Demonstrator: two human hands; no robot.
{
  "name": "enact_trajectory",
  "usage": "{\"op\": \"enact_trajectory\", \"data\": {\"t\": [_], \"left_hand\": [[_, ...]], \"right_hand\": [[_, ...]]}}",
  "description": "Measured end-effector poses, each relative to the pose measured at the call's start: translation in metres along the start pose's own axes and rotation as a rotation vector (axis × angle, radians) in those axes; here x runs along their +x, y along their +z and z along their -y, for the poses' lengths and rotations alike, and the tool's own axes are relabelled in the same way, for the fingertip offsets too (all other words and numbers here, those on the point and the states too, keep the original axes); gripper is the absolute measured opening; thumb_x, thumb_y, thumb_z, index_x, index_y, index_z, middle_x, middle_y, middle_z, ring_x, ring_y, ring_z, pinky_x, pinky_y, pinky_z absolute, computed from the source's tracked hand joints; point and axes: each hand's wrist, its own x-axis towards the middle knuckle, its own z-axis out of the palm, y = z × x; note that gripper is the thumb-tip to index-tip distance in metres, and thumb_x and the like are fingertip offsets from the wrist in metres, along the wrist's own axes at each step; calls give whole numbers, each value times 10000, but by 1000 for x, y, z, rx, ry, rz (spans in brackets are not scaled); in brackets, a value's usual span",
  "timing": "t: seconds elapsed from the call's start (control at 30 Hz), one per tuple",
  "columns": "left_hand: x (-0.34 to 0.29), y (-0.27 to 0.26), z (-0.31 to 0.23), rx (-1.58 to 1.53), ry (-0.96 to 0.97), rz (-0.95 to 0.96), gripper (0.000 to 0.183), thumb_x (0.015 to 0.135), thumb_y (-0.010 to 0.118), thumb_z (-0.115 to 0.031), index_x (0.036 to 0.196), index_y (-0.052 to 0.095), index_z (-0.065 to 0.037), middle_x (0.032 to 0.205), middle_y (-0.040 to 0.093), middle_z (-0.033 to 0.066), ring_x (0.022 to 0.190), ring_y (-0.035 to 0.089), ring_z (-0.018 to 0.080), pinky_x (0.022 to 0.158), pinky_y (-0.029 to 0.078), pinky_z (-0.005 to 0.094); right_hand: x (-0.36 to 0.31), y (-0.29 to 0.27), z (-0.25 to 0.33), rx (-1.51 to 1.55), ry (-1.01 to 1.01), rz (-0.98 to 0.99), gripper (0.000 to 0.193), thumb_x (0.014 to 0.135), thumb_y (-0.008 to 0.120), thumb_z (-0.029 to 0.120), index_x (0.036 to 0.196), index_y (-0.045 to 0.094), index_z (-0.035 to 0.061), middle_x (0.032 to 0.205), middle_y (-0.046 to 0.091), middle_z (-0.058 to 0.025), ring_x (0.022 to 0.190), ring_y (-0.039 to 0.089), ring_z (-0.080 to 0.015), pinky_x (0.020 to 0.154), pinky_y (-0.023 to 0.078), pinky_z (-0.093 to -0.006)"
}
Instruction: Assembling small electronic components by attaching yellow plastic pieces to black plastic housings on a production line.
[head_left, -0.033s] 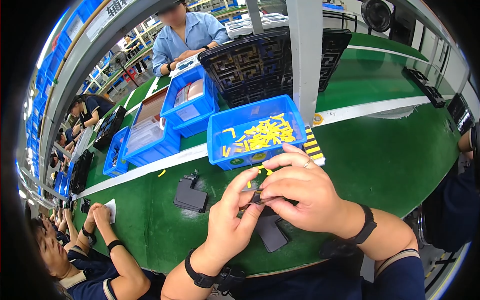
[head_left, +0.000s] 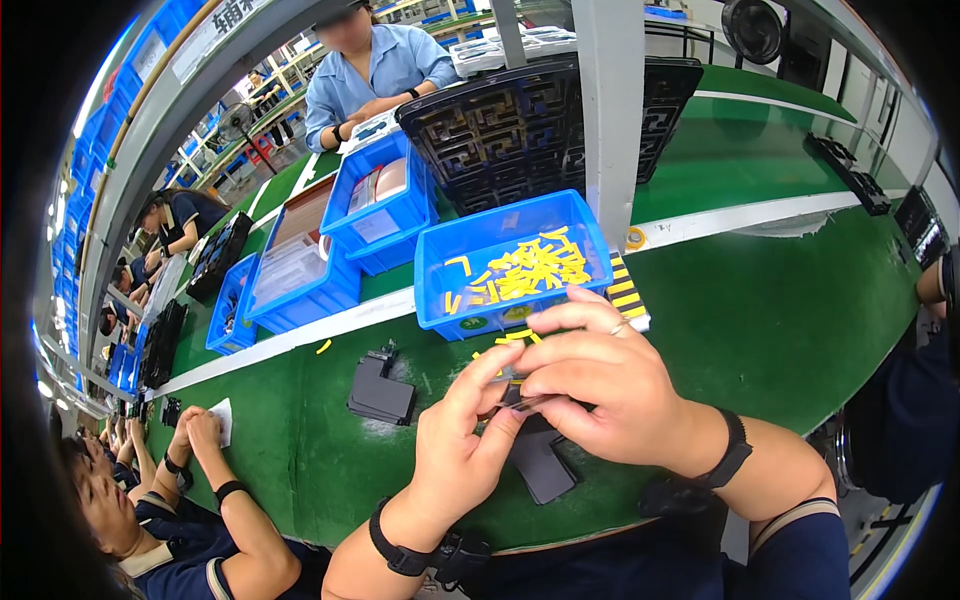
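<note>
both hands, left hand (head_left: 462,448) and right hand (head_left: 596,385), pinch a small dark part (head_left: 524,404); loose grip could drop it onto the green table (head_left: 760,330)

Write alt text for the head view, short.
A person's left hand and right hand together pinch a small dark flat part above a green table. Just beyond them stands a blue bin of yellow pieces; more dark parts lie to the left, where co-workers sit.
</note>
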Motion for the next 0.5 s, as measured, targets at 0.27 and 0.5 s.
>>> {"op": "enact_trajectory", "data": {"t": [0.27,0.5], "left_hand": [[9,2,2,-697,-123,-42,275,905,502,7,1171,451,48,1069,626,155,992,598,165,872,467,283],[7,6,-1,-645,-142,-76,285,902,516,8,1176,446,44,1065,632,141,990,595,151,865,466,269]], "right_hand": [[1,4,-5,-87,55,-225,166,670,678,-16,821,621,24,719,615,-85,680,597,-246,614,459,-340],[-1,6,-5,-33,130,-169,164,682,693,26,830,623,19,738,626,-88,672,590,-253,625,450,-342]]}}
